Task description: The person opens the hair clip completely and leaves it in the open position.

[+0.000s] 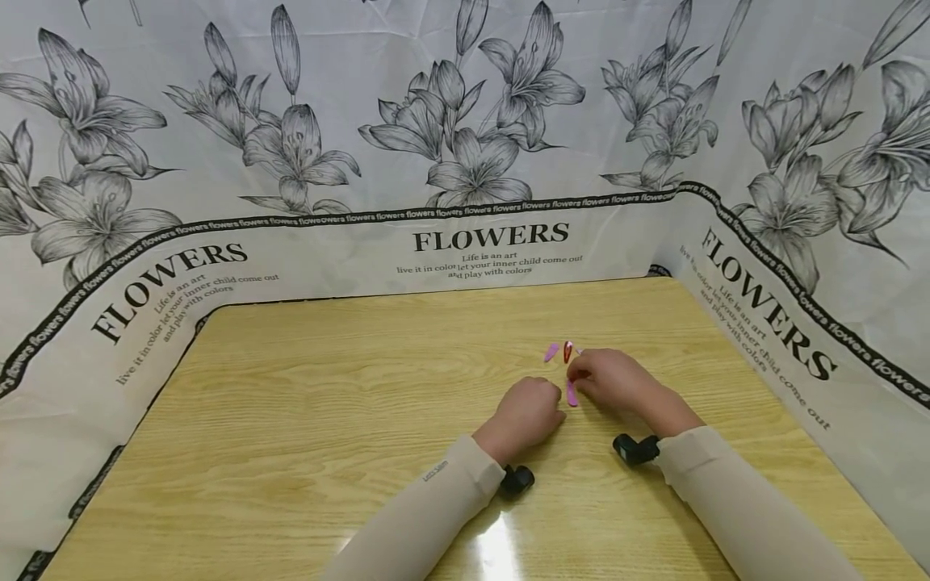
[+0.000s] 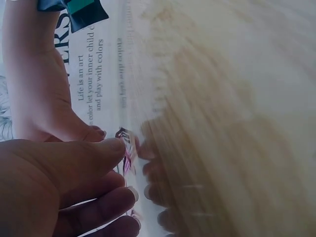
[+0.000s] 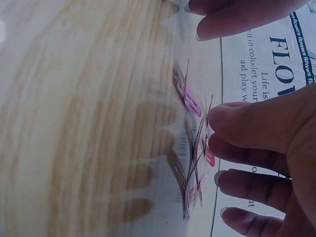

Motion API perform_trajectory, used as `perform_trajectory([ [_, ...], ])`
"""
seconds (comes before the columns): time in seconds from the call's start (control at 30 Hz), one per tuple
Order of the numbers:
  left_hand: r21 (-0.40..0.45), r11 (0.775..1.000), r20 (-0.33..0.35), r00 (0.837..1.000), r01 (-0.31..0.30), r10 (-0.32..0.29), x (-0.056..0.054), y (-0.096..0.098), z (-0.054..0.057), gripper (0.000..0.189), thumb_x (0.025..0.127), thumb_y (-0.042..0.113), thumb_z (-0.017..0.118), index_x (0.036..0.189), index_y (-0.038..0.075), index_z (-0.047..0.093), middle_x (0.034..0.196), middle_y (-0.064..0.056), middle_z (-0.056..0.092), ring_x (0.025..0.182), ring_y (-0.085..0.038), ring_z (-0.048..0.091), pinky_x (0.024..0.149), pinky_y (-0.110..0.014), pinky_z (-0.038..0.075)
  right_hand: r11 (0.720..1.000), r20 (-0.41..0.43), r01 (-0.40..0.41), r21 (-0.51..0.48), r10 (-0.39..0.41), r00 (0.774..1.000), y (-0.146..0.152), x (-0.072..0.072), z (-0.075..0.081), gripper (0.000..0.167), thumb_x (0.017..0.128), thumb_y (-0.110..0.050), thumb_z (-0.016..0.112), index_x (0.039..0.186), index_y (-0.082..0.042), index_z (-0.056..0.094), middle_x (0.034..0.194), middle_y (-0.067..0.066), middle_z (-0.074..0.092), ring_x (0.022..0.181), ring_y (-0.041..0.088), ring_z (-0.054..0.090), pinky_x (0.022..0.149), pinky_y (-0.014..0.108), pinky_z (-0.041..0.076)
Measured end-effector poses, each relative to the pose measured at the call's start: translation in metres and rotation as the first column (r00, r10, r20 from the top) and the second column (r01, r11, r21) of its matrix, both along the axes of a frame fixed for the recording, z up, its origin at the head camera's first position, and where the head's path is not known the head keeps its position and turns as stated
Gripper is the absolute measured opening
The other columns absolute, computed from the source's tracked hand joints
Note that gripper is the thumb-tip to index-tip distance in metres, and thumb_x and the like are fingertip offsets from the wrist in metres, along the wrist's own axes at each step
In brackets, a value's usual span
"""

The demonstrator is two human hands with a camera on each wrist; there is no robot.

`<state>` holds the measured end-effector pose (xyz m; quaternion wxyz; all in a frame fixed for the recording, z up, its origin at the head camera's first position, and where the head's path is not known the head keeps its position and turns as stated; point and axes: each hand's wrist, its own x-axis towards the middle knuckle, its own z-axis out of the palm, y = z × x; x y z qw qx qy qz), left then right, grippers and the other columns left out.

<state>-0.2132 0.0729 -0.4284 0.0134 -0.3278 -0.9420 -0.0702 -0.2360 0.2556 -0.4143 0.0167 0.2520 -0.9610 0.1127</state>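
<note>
Head view: wooden table (image 1: 327,403), clips (image 1: 568,352), flowered cloth (image 1: 479,97)

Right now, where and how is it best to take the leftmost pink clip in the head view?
Probably pinch the pink clip across its near end, coming from the near left with the left hand. It is slim and slanted, so this end points away from the red clip, and bare table lies to its left.
</note>
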Motion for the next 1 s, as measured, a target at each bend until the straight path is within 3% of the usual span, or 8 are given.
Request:
perform_trajectory([
  [0.33, 0.034, 0.999, 0.000, 1.000, -0.014, 0.014, -0.001, 0.009, -0.001, 0.016, 0.089, 0.025, 0.066, 0.078, 0.014, 0.069, 0.077, 0.002, 0.066, 0.072, -0.012, 0.060, 0.067, -0.025, 0.048, 1.000, 0.070, 0.011, -0.005, -0.011, 0.997, -0.002, -0.003, 0.003, 0.009, 0.089, -0.009, 0.067, 0.094, -0.011, 0.073, 0.092, -0.001, 0.070, 0.086, 0.018, 0.064, 0.081, 0.042, 0.051],
  [0.47, 0.074, 0.997, -0.002, 1.000, -0.010, 0.010, -0.002, 0.012, -0.002, 0.012, 0.089, 0.020, 0.063, 0.079, 0.018, 0.070, 0.075, 0.005, 0.065, 0.070, -0.009, 0.060, 0.064, -0.022, 0.046, 1.000, 0.064, -0.015, 0.000, 0.015, 0.998, -0.001, -0.005, 0.002, 0.008, 0.088, -0.009, 0.068, 0.093, -0.011, 0.073, 0.091, 0.000, 0.070, 0.084, 0.017, 0.064, 0.079, 0.040, 0.051],
  [0.6, 0.093, 0.996, -0.001, 1.000, -0.014, 0.014, -0.003, 0.014, 0.000, 0.020, 0.092, 0.017, 0.059, 0.073, 0.019, 0.066, 0.072, 0.005, 0.064, 0.068, -0.009, 0.060, 0.062, -0.021, 0.046, 0.999, 0.054, -0.037, 0.014, 0.036, 0.998, -0.001, -0.008, 0.000, 0.007, 0.087, -0.009, 0.069, 0.092, -0.011, 0.073, 0.091, 0.001, 0.070, 0.084, 0.017, 0.064, 0.078, 0.040, 0.051],
  [0.77, 0.076, 0.997, 0.015, 1.000, -0.024, 0.023, -0.004, 0.017, 0.002, 0.030, 0.095, 0.019, 0.055, 0.066, 0.016, 0.057, 0.068, 0.003, 0.060, 0.064, -0.010, 0.056, 0.060, -0.023, 0.044, 0.999, 0.066, -0.041, 0.019, 0.039, 0.997, 0.000, -0.009, 0.000, 0.008, 0.086, -0.008, 0.068, 0.092, -0.011, 0.073, 0.092, 0.002, 0.070, 0.085, 0.019, 0.064, 0.079, 0.041, 0.051],
  [0.8, 0.083, 0.996, -0.001, 1.000, -0.023, 0.023, -0.006, 0.018, -0.002, 0.030, 0.095, 0.020, 0.055, 0.065, 0.016, 0.056, 0.068, 0.003, 0.059, 0.063, -0.011, 0.055, 0.059, -0.024, 0.044, 0.999, 0.067, -0.042, 0.019, 0.040, 0.997, 0.000, -0.010, 0.000, 0.008, 0.086, -0.008, 0.068, 0.092, -0.011, 0.073, 0.092, 0.002, 0.070, 0.085, 0.019, 0.064, 0.079, 0.041, 0.051],
  [1.0, 0.054, 0.998, -0.008, 0.999, -0.043, 0.043, -0.007, 0.021, -0.002, 0.029, 0.094, 0.023, 0.059, 0.066, 0.015, 0.057, 0.070, 0.003, 0.062, 0.067, -0.011, 0.058, 0.062, -0.025, 0.046, 1.000, 0.086, -0.027, 0.014, 0.025, 0.996, -0.002, -0.009, 0.000, 0.009, 0.087, -0.008, 0.068, 0.093, -0.011, 0.074, 0.093, 0.001, 0.071, 0.084, 0.016, 0.064, 0.079, 0.040, 0.051],
])
